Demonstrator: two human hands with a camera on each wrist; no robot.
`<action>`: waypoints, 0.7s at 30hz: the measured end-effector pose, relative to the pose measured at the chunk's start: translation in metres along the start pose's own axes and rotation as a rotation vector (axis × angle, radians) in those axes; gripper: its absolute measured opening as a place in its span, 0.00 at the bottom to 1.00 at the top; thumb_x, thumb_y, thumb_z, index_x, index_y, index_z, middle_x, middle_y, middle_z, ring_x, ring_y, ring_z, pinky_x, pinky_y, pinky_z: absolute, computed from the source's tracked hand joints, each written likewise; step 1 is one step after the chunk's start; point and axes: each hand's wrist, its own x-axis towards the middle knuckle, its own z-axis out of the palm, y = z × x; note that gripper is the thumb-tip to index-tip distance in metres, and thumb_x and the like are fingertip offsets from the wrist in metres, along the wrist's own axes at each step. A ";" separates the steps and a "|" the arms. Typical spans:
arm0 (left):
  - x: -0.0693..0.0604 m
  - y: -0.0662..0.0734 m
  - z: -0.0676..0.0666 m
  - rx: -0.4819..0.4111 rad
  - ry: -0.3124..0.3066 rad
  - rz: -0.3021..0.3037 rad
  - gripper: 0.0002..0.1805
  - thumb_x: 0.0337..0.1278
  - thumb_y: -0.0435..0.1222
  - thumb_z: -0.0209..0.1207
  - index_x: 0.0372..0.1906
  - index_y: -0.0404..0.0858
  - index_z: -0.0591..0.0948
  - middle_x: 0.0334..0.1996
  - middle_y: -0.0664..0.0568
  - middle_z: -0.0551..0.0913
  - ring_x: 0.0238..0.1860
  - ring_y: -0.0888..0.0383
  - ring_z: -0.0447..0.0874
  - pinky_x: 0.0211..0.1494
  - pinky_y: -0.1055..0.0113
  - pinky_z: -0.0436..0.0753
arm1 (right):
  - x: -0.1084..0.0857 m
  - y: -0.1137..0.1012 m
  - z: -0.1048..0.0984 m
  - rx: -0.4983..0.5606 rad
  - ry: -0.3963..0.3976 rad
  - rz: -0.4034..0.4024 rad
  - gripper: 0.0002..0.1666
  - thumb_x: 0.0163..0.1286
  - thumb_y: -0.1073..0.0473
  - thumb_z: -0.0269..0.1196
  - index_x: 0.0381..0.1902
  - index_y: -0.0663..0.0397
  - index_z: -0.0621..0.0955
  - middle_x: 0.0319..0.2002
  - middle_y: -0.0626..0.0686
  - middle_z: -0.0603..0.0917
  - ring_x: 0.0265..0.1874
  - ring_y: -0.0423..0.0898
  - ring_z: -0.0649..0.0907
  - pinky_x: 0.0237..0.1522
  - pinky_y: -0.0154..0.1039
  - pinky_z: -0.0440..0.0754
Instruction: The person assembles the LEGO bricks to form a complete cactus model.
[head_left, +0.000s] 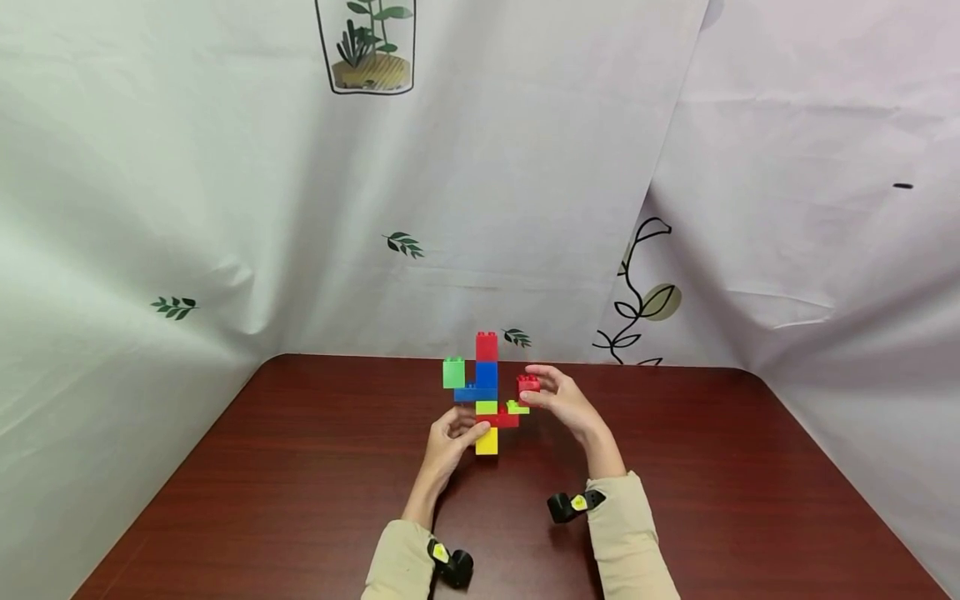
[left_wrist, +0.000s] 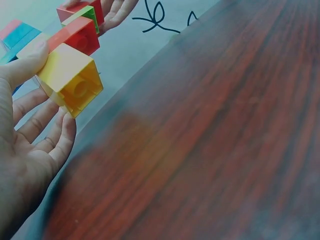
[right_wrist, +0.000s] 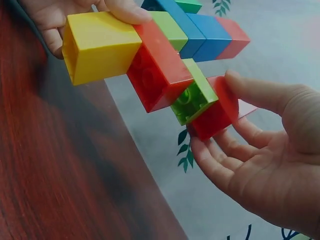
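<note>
A structure of toy building blocks is held up off the table, its yellow block (head_left: pixel 487 442) lowest and its hollow underside showing in the left wrist view. My left hand (head_left: pixel 448 442) grips it near the yellow block and the long red block (right_wrist: pixel 157 75), thumb on one face. Between thumb and fingers, my right hand (head_left: pixel 566 404) pinches a red block (head_left: pixel 528 384) at the right side. That block meets a thin lime block (right_wrist: pixel 195 92) on the long red one's end. Blue blocks (head_left: pixel 486 375), a green block (head_left: pixel 453 373) and a top red block (head_left: pixel 487 346) make up the upper part.
The dark reddish-brown table (head_left: pixel 300 483) spreads under both arms. Behind it hangs a pale cloth (head_left: pixel 510 167) with printed leaves and plants. Each sleeve carries a small black wrist camera, one at the left (head_left: pixel 453 568) and one at the right (head_left: pixel 573 505).
</note>
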 end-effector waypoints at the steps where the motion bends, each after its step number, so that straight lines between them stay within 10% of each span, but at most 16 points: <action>1: 0.000 0.000 0.000 -0.002 0.002 -0.001 0.13 0.56 0.29 0.65 0.45 0.27 0.80 0.31 0.51 0.82 0.31 0.65 0.79 0.36 0.75 0.80 | 0.000 0.000 0.000 0.001 -0.002 -0.006 0.33 0.67 0.57 0.63 0.68 0.60 0.67 0.59 0.64 0.76 0.54 0.52 0.77 0.63 0.54 0.75; 21: 0.000 0.003 0.001 -0.037 -0.038 -0.033 0.22 0.55 0.29 0.66 0.55 0.25 0.76 0.44 0.35 0.85 0.26 0.67 0.82 0.34 0.74 0.81 | 0.004 0.010 0.002 0.044 0.022 0.004 0.31 0.68 0.57 0.62 0.65 0.62 0.69 0.57 0.64 0.76 0.49 0.48 0.78 0.60 0.50 0.79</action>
